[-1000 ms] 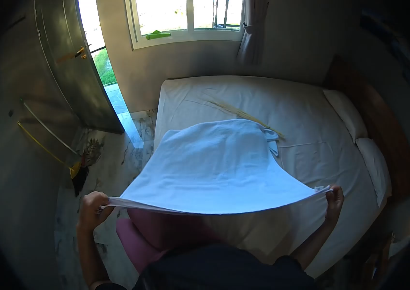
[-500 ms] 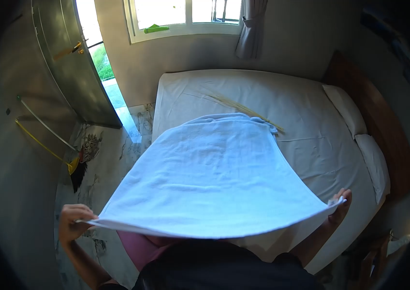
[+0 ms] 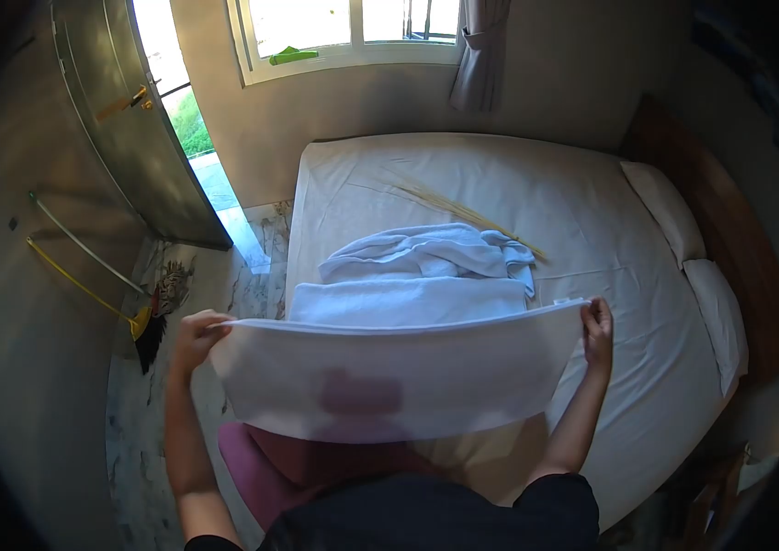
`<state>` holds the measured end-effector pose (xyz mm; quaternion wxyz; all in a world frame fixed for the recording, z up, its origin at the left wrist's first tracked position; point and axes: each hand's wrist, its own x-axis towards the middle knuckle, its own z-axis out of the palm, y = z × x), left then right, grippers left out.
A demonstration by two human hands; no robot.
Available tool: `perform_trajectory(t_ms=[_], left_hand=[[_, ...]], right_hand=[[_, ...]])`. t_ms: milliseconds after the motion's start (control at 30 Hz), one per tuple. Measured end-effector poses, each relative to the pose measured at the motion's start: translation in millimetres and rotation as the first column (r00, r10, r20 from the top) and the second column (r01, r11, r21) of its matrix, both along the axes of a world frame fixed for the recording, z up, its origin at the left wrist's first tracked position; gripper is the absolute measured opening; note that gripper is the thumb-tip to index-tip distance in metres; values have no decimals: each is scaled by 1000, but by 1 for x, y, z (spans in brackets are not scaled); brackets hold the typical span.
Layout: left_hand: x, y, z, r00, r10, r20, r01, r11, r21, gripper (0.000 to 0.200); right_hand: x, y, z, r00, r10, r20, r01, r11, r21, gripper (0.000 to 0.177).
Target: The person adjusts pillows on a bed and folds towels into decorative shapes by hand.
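Observation:
A white towel (image 3: 270,376) is stretched sideways between my two hands, its near part hanging down in front of my lap. My left hand (image 3: 198,338) pinches one corner at the left. The opposite corner, with a small tag beside it, is gripped by my right hand (image 3: 598,327) over the bed. Just beyond the held edge, a flat stretch of white towelling lies on the bed (image 3: 628,303). Behind that, a crumpled white towel (image 3: 399,250) rests in loose folds.
A bundle of thin straw-coloured sticks (image 3: 472,219) lies past the crumpled towel. Two pillows (image 3: 665,211) lean by the wooden headboard (image 3: 711,193). At left, a broom (image 3: 86,280) and a second long-handled tool (image 3: 86,241) stand near the partly open door (image 3: 123,110).
My hands have come closer together and up in view, lifting the towel's near edge away from me. The towel has folded over, showing its shaded side and uncovering the crumpled towel behind.

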<state>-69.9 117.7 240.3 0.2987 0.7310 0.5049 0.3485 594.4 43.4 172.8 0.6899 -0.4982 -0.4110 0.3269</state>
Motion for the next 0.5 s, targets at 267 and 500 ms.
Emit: perform_trajectory(t_ms=[267, 500], left_hand=[[24, 129, -194, 940, 289, -184, -297, 955, -17, 26], [144, 130, -158, 880, -186, -437, 330, 901, 281, 35]], right_hand=[[9, 131, -151, 709, -227, 668, 439, 883, -166, 12], [-90, 139, -113, 385, 72, 920, -39, 997, -62, 34]])
